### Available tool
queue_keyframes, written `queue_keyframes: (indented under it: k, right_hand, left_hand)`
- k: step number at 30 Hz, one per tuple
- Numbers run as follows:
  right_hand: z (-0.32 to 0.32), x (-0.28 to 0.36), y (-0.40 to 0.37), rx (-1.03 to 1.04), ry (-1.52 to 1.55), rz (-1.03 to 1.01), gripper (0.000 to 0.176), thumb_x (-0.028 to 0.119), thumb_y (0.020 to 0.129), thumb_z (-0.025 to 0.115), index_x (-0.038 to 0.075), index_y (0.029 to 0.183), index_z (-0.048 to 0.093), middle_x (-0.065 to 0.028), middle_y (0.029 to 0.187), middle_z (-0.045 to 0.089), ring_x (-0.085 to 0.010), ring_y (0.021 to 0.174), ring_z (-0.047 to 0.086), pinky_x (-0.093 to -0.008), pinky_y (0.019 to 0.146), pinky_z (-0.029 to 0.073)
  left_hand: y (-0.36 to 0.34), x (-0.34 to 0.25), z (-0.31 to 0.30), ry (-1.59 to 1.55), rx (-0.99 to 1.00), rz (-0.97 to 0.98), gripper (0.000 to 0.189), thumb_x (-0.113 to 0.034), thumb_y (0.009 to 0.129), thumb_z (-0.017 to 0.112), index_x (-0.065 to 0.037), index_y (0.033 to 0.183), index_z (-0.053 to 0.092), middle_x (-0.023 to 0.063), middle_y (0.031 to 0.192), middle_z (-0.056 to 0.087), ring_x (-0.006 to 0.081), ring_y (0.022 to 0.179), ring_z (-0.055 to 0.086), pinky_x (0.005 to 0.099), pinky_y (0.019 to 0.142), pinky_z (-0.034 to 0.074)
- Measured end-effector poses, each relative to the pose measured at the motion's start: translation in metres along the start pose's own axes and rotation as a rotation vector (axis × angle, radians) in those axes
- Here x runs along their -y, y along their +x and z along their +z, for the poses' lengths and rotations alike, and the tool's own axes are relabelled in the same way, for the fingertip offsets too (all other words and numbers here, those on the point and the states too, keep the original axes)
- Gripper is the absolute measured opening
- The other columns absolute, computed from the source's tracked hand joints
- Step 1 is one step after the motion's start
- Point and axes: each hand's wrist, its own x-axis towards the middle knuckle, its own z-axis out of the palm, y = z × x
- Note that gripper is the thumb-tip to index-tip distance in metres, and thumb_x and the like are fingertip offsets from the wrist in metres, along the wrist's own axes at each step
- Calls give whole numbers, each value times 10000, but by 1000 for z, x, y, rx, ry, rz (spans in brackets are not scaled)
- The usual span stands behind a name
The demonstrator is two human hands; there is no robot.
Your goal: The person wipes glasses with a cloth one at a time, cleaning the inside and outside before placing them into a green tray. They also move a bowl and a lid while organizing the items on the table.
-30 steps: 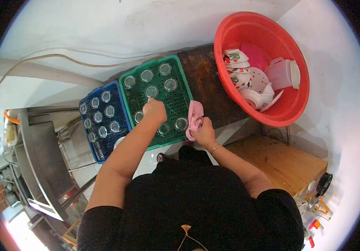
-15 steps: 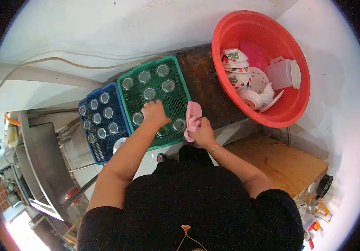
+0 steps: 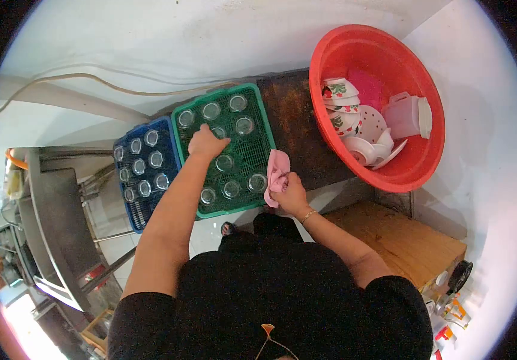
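Note:
My left hand [image 3: 207, 144] is over the green plastic basket [image 3: 262, 120], thumb and fingers apart. Its fingers are beside a clear glass [image 3: 218, 132], and I see nothing held in it. Several more upturned glasses stand in the basket, such as one glass [image 3: 225, 162] just below the hand. My forearm hides part of the basket's left side. At the basket's right edge, my right hand [image 3: 291, 195] is closed around a bunched pink cloth [image 3: 278, 168].
A blue basket [image 3: 127, 207] with several glasses adjoins the green one on the left. To the right, a large red tub [image 3: 411, 174] holds patterned bowls [image 3: 343, 105], white dishes and a clear plastic jug [image 3: 402, 115]. A wooden surface [image 3: 399, 231] lies nearer on the right.
My left hand has moved up and left across the green basket, uncovering a glass near the middle. My right hand keeps the pink cloth at about the same place. The view has shifted slightly.

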Motion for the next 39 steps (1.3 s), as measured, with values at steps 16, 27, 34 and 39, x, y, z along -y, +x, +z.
queue_keyframes:
  k: [16,27,34,39]
  right_hand:
    - [-10,-6,3,41,144,22,420,296,719,687,-2,998,586,-193,937,625,-348,854,610,-405,759,487]
    - [-73,67,-41,-145,-470,-335,360,372,888,497,64,981,658,-219,955,636,-371,866,618,-435,771,498]
    - [-122,165,-80,-375,-668,-447,325,246,915,488,58,1144,620,-179,1098,576,-289,930,562,-361,877,427]
    - [-150,232,-123,-374,-14,-609,320,200,915,513,69,1197,589,-163,1125,573,-243,961,569,-333,843,444]
  left_hand:
    - [-15,32,2,-283,-245,159,787,-314,552,813,4,1175,451,193,964,645,350,897,628,390,805,503]
    - [-94,115,-67,-1454,67,169,454,-253,753,712,-35,1063,462,112,888,635,209,722,632,360,670,535]
    - [-142,172,-80,-2121,420,460,545,-302,785,615,22,1206,495,199,1096,602,255,808,629,351,724,524]
    - [-182,175,-93,-2109,550,545,651,-306,772,638,17,1290,411,230,1182,542,296,888,620,376,751,545]
